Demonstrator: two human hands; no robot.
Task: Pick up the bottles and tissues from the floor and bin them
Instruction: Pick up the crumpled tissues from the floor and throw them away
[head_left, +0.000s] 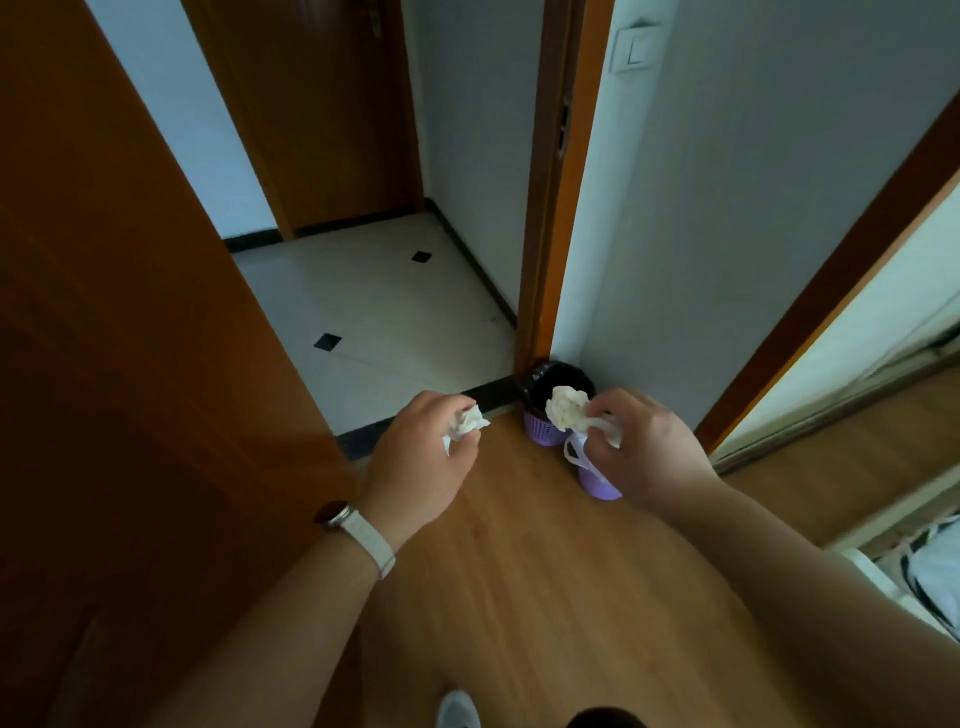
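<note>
From where I stand, a brown wooden door (130, 364) hangs open on the far left, and past it a pale tiled floor (374, 312) with small black diamonds runs down a hallway.

The person's left hand (421, 467) is held out over the wooden floor (519, 571), with a white watch strap (363, 540) on the wrist. Its fingers are curled tight round a crumpled white tissue (465, 423), and a bit of paper pokes out between thumb and fingers.

Just right of that hand, a small purple bin (543, 428) with a black liner stands on the wooden floor, at the foot of the brown door frame (550, 208) in the corner by the wall.

The right hand (649, 447) pinches a second tissue (566, 408), a larger bunched wad. The wad shows in front of the bin's mouth, though I cannot tell how far above it. The two hands are near each other but apart.

Below the right hand a purple container (597, 483) with a loop of white plastic at its top stands beside the bin. The hand hides part of it, so I cannot say what it is.

High on the grey wall to the right there is a white light switch (635, 49).
</note>
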